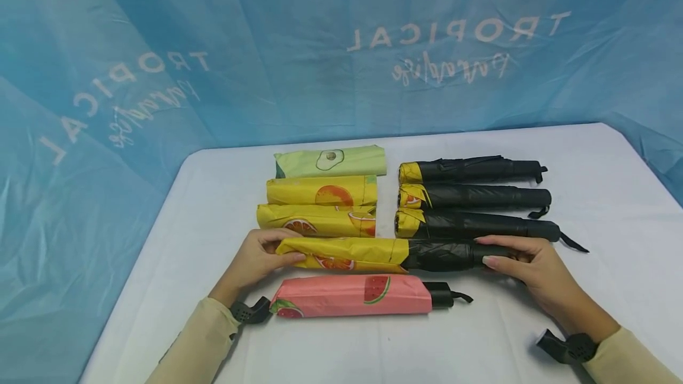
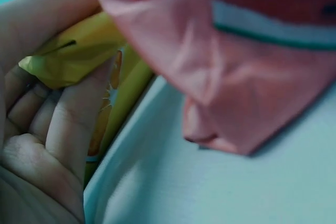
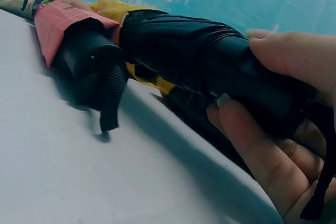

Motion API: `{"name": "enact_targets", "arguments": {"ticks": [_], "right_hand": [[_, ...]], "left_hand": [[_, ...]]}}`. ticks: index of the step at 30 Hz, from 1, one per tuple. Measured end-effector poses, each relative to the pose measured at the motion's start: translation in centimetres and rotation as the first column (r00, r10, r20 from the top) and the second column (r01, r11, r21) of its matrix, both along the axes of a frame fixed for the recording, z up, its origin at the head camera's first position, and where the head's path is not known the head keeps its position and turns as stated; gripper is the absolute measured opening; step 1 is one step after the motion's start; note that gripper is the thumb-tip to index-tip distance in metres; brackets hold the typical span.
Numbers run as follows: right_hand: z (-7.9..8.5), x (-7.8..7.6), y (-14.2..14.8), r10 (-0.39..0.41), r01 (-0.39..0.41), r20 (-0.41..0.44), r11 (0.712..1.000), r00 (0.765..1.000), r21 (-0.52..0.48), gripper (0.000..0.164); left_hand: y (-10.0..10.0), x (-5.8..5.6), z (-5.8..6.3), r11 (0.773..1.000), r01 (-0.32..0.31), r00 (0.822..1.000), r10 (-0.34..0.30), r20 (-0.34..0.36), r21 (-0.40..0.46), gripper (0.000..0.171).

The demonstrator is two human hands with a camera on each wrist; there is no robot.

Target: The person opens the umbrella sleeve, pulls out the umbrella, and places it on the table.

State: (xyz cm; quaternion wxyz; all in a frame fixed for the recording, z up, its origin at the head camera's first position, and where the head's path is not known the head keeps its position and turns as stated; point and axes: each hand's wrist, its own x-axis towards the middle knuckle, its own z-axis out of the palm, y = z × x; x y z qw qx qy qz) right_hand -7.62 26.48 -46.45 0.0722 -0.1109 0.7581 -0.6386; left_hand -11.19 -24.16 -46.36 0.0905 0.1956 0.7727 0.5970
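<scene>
A folded black umbrella lies partly inside a yellow cover with citrus slices printed on it. My left hand pinches the closed left end of that cover between thumb and fingers; the left wrist view shows the bunched yellow fabric in its grip. At the other end, my right hand grips the umbrella's handle end, thumb on one side and fingers on the other. Its dark strap hangs beside the fingers. Just in front lies an umbrella in a pink watermelon cover, its black handle sticking out.
Behind, on the left, lie two yellow covers and a green avocado cover. Several black folded umbrellas with yellow ends are lined up at the back right. A white cloth covers the table, with a blue curtain behind.
</scene>
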Motion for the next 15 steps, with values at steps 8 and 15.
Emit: {"name": "enact_targets", "arguments": {"ticks": [8, 15], "right_hand": [[-0.4, 0.0, 0.8, 0.027, -0.029, -0.023, 0.994, 0.999, -0.107, 0.035], [-0.5, 0.1, 1.8, 0.012, -0.015, -0.021, 0.989, 1.000, -0.147, 0.035]], "left_hand": [[-0.2, 0.0, -0.1, 1.000, -0.020, 1.000, 0.020, 0.016, 0.001, 0.028], [-0.6, -0.1, 0.0, 0.998, -0.051, 0.999, 0.052, 0.015, -0.029, 0.028]]}}
